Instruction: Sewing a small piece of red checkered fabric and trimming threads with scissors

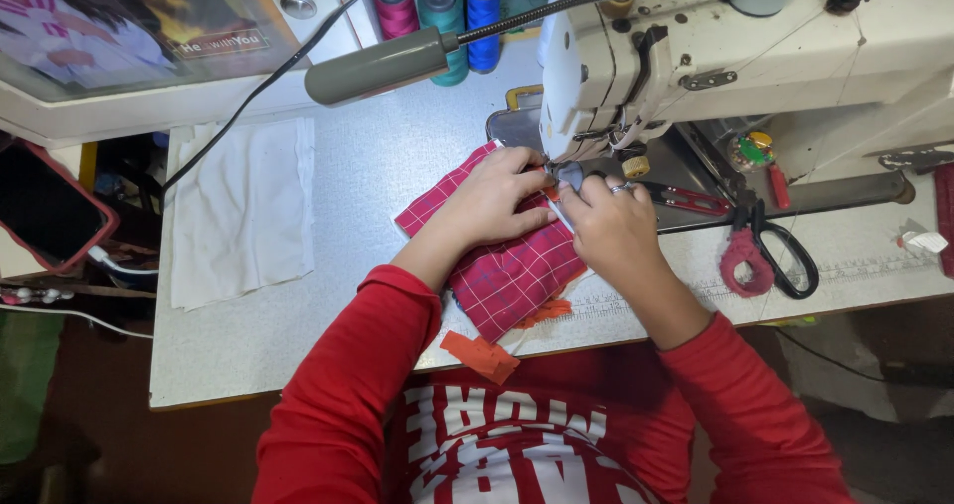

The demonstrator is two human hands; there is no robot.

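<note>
A folded piece of red checked fabric (pixel 507 275) lies on the grey sewing table (pixel 378 166), its far edge under the foot of a white sewing machine (pixel 696 57). My left hand (pixel 492 201) presses flat on the fabric, fingers pointing at the needle. My right hand (pixel 611 226), with a ring on one finger, pinches the fabric's edge beside the presser foot. An orange strip (pixel 482 355) hangs off the table's near edge under the fabric.
Scissors with pink and black handles (pixel 765 255) and a small red snipper (pixel 686 201) lie right of my hands. White cloth (pixel 238 211) lies at left. Thread spools (pixel 442 7) stand at the back, a grey lamp head (pixel 378 67) overhangs, and a phone (pixel 45 206) sits far left.
</note>
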